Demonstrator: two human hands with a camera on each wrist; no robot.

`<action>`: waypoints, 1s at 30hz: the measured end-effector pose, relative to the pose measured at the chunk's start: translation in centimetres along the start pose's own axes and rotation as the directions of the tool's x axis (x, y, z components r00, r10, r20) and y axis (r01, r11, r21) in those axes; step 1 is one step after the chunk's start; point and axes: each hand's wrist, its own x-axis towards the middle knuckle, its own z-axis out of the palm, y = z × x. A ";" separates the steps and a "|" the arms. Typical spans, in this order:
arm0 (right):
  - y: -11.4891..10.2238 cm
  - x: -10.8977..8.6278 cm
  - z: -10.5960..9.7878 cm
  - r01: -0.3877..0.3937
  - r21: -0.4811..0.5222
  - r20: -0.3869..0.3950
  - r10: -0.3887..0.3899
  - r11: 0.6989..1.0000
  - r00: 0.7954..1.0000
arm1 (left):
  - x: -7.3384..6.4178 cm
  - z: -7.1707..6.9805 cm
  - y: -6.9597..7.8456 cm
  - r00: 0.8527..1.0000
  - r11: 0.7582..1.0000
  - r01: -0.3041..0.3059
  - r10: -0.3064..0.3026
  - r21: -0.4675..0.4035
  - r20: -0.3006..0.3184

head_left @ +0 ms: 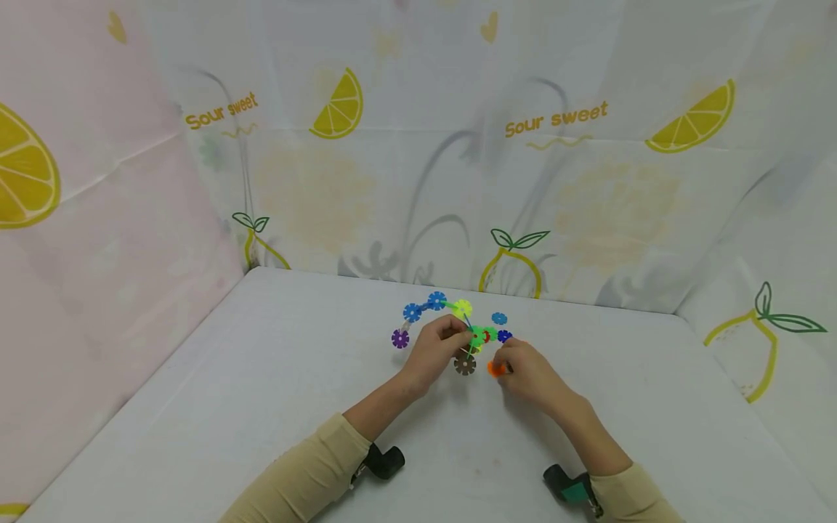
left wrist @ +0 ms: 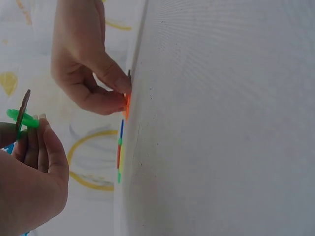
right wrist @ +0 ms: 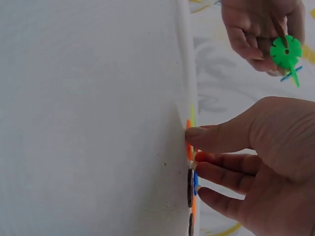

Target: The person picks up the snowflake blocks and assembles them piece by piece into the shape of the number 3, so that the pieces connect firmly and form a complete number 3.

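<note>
Pinched in the left hand (head_left: 430, 352), thumb and fingers curled together: a linked snowflake-disc chain (head_left: 437, 300), raised above the white table (head_left: 261, 407), with purple disc (head_left: 400, 338) at the left end, brown disc (head_left: 465, 364) nearest, green disc (head_left: 479, 336) toward the right. Between thumb and fingers of the partly curled right hand (head_left: 531, 369), an orange disc (head_left: 495, 369), low at the table, contact unclear. Just beyond, a light-blue disc (head_left: 500, 318) and dark-blue disc (head_left: 505, 336).

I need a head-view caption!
Left grip holding linked colourful notched plastic discs, right grip pinching an orange plastic disc.
</note>
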 end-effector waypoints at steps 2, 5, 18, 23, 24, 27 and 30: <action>-0.2 -0.1 0.0 -0.026 0.003 0.010 0.026 1.000 1.000 | 0.0 0.1 0.0 1.000 1.000 -0.002 0.001 0.025 0.016; -0.5 -0.2 0.0 -0.054 0.009 0.025 0.054 0.998 0.998 | -0.1 0.2 0.1 0.999 0.998 -0.005 0.002 0.062 0.043; -0.9 0.0 0.2 -0.156 0.056 0.079 0.151 0.986 0.985 | -0.3 0.4 0.0 0.995 0.996 -0.020 0.011 0.085 0.101; -0.9 -0.1 0.0 -0.134 0.071 0.095 0.127 0.988 0.987 | -0.4 0.4 0.1 0.992 0.996 -0.023 0.012 0.086 0.124; -0.9 -0.1 0.0 -0.130 0.077 0.100 0.122 0.989 0.988 | -0.4 0.3 0.1 0.992 0.996 -0.023 0.012 0.087 0.127; -0.9 -0.1 -0.2 -0.134 0.086 0.109 0.124 0.987 0.986 | -0.4 0.3 -0.1 0.991 0.995 -0.033 0.021 0.089 0.129; -0.9 -0.1 -0.3 -0.151 0.089 0.112 0.141 0.985 0.984 | -0.3 0.2 -0.3 0.991 0.995 -0.044 0.033 0.089 0.128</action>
